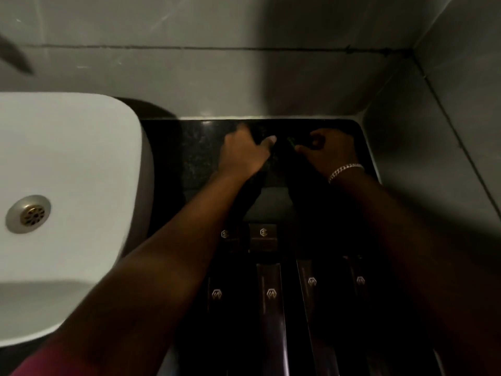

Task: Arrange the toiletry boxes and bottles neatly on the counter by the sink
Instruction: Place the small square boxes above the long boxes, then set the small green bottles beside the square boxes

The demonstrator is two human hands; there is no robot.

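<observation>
Dim grey tiled walls (pixel 244 77) meeting in a corner, white basin (pixel 67 158) at left.

The shiny black stone bench (pixel 195 147) holds a white sink (pixel 67 158) and rows of long dark boxes (pixel 271 294).

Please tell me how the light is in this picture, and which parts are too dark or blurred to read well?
Head view: dim overall; the white sink is the brightest part. The dark counter and dark boxes nearly merge, only their pale logos standing out. What the left hand and right hand handle is lost in shadow. The picture is soft, and the wall lines bend from the wide lens.
</observation>
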